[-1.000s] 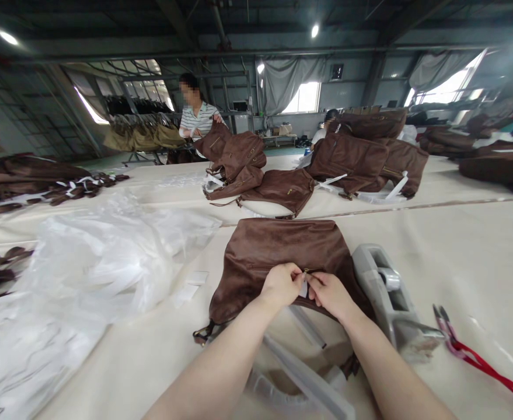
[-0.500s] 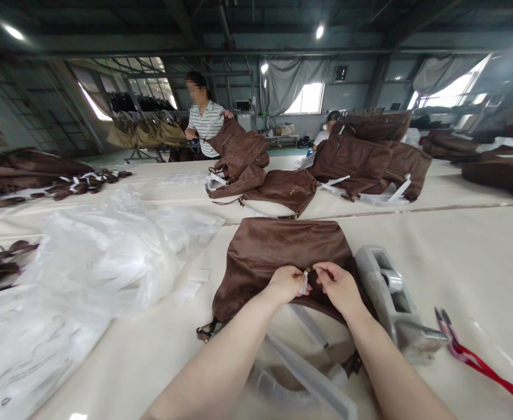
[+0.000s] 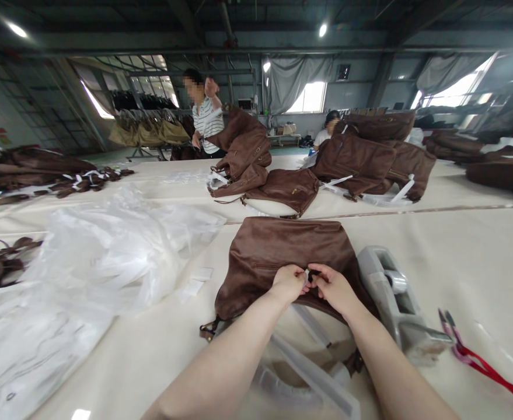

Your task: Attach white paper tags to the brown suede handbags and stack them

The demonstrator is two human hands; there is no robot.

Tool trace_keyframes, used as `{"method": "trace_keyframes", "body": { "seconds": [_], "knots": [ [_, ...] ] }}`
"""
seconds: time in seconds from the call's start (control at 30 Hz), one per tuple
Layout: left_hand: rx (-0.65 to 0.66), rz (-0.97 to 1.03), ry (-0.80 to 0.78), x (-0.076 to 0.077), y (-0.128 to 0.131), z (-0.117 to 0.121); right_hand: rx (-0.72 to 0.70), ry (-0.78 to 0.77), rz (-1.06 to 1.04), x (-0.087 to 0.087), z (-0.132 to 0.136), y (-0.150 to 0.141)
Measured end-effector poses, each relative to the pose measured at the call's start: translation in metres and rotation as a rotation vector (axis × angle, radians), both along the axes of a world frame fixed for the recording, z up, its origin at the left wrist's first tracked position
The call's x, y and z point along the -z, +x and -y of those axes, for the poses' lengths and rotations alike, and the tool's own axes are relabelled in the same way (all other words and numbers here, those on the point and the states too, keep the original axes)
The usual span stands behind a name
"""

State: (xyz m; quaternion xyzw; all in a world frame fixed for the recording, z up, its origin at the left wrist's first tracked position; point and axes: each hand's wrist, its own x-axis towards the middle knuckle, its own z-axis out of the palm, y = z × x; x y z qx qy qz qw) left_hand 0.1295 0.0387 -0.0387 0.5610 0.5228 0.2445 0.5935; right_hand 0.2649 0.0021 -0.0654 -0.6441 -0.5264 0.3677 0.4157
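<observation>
A brown leather handbag (image 3: 291, 239) lies flat in front of me, its strap partly wrapped in translucent white sleeving (image 3: 313, 373). Over the zipper on its near half, my left hand (image 3: 290, 282) is closed in a pinch on a small whitish strip (image 3: 306, 275). Just to the right, my right hand (image 3: 331, 288) pinches at the zipper pull, fingertips almost touching those of the left. The pull itself is mostly covered by fingers; a bit of brass-coloured metal shows between them.
A grey tape dispenser (image 3: 402, 306) stands against the bag's right side, with red-handled pliers (image 3: 479, 361) beyond. Crumpled clear plastic bags (image 3: 111, 251) cover the left of the table (image 3: 151, 356). Brown bags (image 3: 356, 160) are piled across the table, where a co-worker (image 3: 208, 119) stands.
My hands have drawn closer together at the zipper pull, and less of the whitish strip shows. The co-worker's hand across the table has risen.
</observation>
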Motion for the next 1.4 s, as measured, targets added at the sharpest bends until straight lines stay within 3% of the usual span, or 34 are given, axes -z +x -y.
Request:
{"method": "trace_keyframes", "body": {
  "seconds": [0.3, 0.53, 0.87, 1.23, 1.4],
  "knots": [
    [0.095, -0.086, 0.189, 0.012, -0.002, -0.005, 0.036, 0.000, -0.054, -0.004, -0.001, -0.002],
    [0.147, -0.294, 0.405, 0.016, 0.001, -0.006, 0.111, -0.112, -0.194, -0.011, -0.004, -0.007],
    [0.006, -0.508, 0.432, 0.009, 0.009, 0.005, 0.175, -0.162, -0.183, -0.009, -0.013, -0.008],
    [0.033, -0.540, 0.469, 0.011, 0.012, -0.003, 0.161, -0.161, -0.132, -0.006, -0.011, -0.013],
    [0.120, -0.497, 0.472, 0.006, 0.009, -0.002, 0.127, -0.098, -0.105, -0.007, -0.004, -0.013]
  ]
}}
